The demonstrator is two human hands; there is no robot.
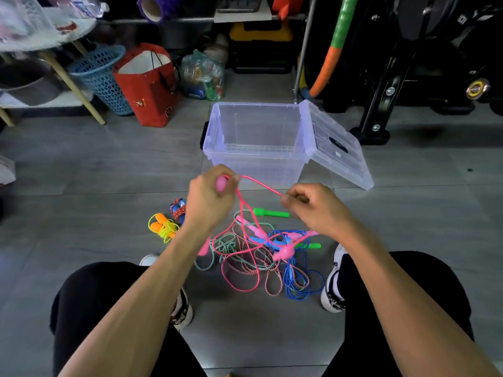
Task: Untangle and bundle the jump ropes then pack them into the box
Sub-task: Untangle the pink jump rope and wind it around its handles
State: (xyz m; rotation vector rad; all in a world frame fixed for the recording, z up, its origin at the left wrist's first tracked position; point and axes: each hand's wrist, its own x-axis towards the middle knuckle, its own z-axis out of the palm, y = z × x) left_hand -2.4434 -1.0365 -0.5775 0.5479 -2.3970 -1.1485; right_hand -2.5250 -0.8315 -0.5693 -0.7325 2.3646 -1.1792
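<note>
Left hand (211,191): curled round a pink handle (221,183), held up in front of the box.
Right hand (313,206): fingertips pinch the pink rope (261,183) a short way along from that handle, so a taut span runs between the 2 hands.
Pink rope below the hands: it drops from the left hand into the tangle (258,251) on the floor (109,159), looping through the twisted green-and-white cord and the red-and-white cord; its far end cannot be traced.
Tangle: lies between the person's 2 shoes, with blue cord, blue and pink handles and 2 green handles (269,213) mixed in.
Finished bundles: a yellow rope with orange handles (163,227) and a blue-handled bundle (178,209) sit just left of the tangle, not yet packed.
Box (255,142): clear, nothing visible inside it, lid (337,148) leaning against its right side, beyond the hands.
Risk 1: pulling the pink rope up hard would likely cinch its loops round the twisted cords and tighten the knot.
Risk 2: a sharp lift may drag the whole tangle, and the loose handles could snag or swing.
Risk 3: the thin cord could slip from the right hand's light pinch and fall back into the pile.
Risk 4: dragged cords might catch the shoes or disturb the 2 bundles.
</note>
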